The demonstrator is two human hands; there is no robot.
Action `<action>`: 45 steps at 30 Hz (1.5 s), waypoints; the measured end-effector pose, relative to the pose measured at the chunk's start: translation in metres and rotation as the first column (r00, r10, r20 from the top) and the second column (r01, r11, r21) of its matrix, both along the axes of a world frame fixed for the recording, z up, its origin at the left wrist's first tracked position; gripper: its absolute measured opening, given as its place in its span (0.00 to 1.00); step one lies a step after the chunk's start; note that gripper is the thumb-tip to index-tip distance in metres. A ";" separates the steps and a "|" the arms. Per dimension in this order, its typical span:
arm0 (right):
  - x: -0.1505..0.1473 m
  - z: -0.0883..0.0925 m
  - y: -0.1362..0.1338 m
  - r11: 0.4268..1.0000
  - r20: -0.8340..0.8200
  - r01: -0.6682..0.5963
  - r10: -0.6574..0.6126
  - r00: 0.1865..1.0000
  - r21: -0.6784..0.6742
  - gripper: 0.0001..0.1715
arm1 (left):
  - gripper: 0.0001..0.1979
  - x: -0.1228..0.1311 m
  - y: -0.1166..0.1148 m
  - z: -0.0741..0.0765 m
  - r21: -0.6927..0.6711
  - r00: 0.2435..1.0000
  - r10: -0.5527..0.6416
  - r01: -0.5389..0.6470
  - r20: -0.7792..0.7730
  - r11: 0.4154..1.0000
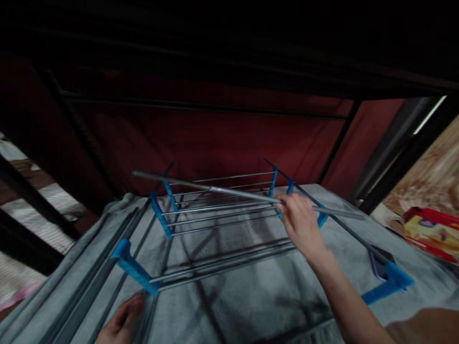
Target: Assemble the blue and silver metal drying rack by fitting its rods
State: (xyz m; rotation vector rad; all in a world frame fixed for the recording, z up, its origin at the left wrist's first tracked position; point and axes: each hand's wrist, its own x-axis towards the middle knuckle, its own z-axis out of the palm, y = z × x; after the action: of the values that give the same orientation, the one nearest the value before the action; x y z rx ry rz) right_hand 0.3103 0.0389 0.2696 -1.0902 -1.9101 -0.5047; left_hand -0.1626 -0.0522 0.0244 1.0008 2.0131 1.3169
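My right hand (300, 220) is closed round a long grey metal rod (215, 189) that slants across and above a rack of thin metal bars (218, 210) joined by blue plastic brackets (133, 267). The rack lies on a grey cloth surface (251, 296). My left hand (122, 321) rests at the bottom edge, fingers curled loosely against a dark rail near the front blue bracket; I cannot see anything held in it.
Dark red fabric walls (222, 138) with black frame poles (337, 143) enclose the back. A red and yellow package (432, 231) lies at the right on a patterned floor. Black poles cross the left edge.
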 end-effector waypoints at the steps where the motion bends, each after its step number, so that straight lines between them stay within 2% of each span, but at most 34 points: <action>1: -0.002 0.004 -0.003 0.999 -0.043 0.005 -0.003 0.999 0.034 0.12 | 0.22 0.001 0.000 0.001 0.002 1.000 -0.010 0.010 0.006 1.000; 4: -0.018 -0.004 -0.006 0.998 -0.074 -0.033 0.037 0.997 0.048 0.12 | 0.23 0.005 -0.001 0.001 0.028 0.999 -0.010 0.009 0.033 1.000; 8: -0.041 -0.044 0.006 0.985 0.109 -0.131 0.143 0.984 -0.114 0.14 | 0.25 0.002 -0.001 -0.003 0.066 0.991 0.012 -0.021 0.130 0.998; 10: -0.042 -0.057 0.009 0.979 0.109 -0.137 0.154 0.982 -0.148 0.14 | 0.28 -0.002 -0.005 0.000 0.077 0.974 0.018 -0.036 0.227 0.996; 14: -0.038 -0.055 0.003 0.990 -0.065 -0.099 0.092 0.994 -0.100 0.13 | 0.31 -0.008 -0.016 0.020 0.102 0.937 0.059 -0.100 0.345 0.990; 17: -0.044 -0.056 0.000 0.976 0.058 -0.157 0.167 0.984 -0.154 0.15 | 0.29 -0.014 -0.017 0.044 0.142 0.937 0.088 -0.143 0.338 0.979; 20: -0.053 -0.070 0.003 0.955 0.177 -0.182 0.225 0.958 -0.234 0.16 | 0.30 -0.021 -0.011 0.076 0.221 0.929 0.067 -0.156 0.365 0.963; 23: -0.054 -0.085 0.004 0.957 0.156 -0.169 0.209 0.965 -0.237 0.17 | 0.31 -0.024 -0.002 0.118 0.292 0.930 0.018 -0.133 0.366 0.947; 26: -0.046 -0.101 0.002 0.949 0.180 -0.199 0.246 0.952 -0.246 0.17 | 0.31 -0.022 0.007 0.158 0.340 0.930 -0.043 -0.090 0.365 0.936; 28: -0.038 -0.114 0.000 0.946 0.181 -0.205 0.253 0.950 -0.250 0.17 | 0.31 -0.018 0.014 0.178 0.341 0.928 -0.095 -0.036 0.360 0.940; 30: -0.029 -0.128 -0.003 0.949 0.170 -0.199 0.245 0.955 -0.245 0.17 | 0.32 -0.011 0.020 0.190 0.322 0.925 -0.134 0.013 0.355 0.946; 34: -0.012 -0.144 -0.006 0.957 0.154 -0.177 0.216 0.964 -0.230 0.18 | 0.29 0.008 0.031 0.198 0.275 0.881 -0.181 0.061 0.437 0.959; 38: -0.006 -0.145 -0.009 0.961 0.151 -0.163 0.199 0.968 -0.224 0.17 | 0.26 0.020 0.040 0.198 0.196 0.807 -0.197 0.103 0.557 0.975; 45: -0.008 -0.138 -0.002 0.952 0.154 -0.199 0.238 0.959 -0.231 0.18 | 0.25 0.029 0.041 0.199 0.198 0.833 -0.240 0.160 0.499 0.967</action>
State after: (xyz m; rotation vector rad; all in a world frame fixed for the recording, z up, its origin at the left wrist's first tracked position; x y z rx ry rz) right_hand 0.3025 0.0365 0.1316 -0.9752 -2.2551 -0.2845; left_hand -0.1338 -0.0108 0.2237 0.7807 1.3796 1.4472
